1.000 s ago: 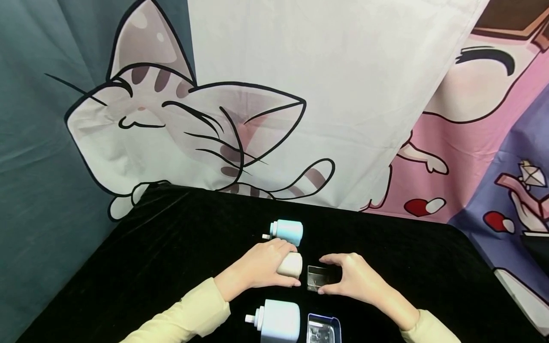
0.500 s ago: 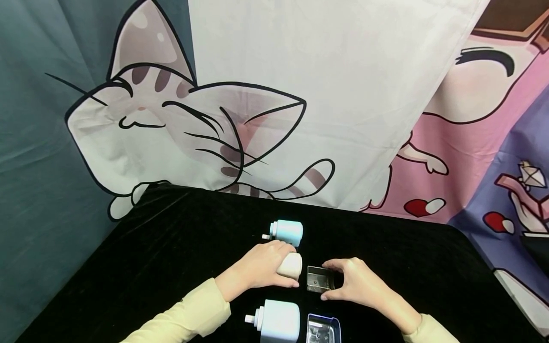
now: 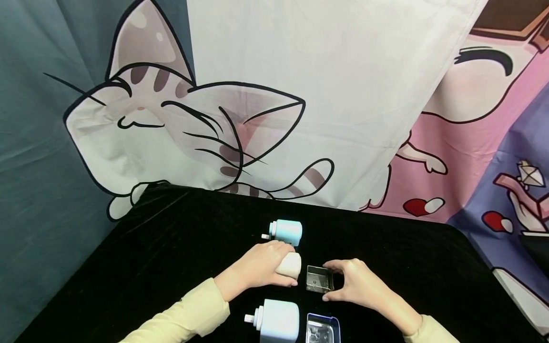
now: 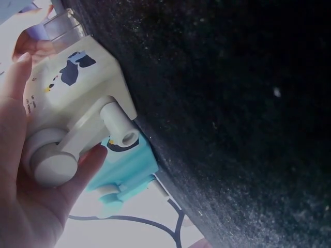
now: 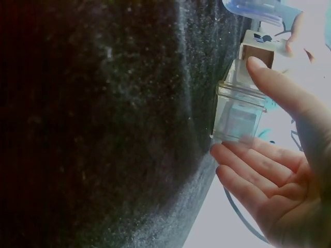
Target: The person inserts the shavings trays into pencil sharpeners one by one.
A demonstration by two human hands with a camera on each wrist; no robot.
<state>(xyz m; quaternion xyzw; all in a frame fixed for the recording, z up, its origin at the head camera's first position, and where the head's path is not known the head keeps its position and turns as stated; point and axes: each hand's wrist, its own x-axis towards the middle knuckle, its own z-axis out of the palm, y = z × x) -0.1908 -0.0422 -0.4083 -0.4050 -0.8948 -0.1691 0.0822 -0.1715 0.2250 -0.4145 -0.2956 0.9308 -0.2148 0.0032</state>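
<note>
Boxy cream crank device with dark-blue print beside clear container

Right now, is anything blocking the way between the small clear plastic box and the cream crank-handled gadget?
Nothing visible. In the head view, only a strip of black cloth shows between the small clear plastic box and the cream crank-handled gadget in the left hand. The blue-rimmed plastic tray lies off to one side.

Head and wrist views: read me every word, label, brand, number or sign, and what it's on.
No text is readable.
Cream crank device in the left hand: small dark marks, possibly lettering, too blurred to read, beside a printed picture.
Teal crank device: partly hidden print, no legible letters.
Wall cloth: cartoon pictures, no words seen.
</note>
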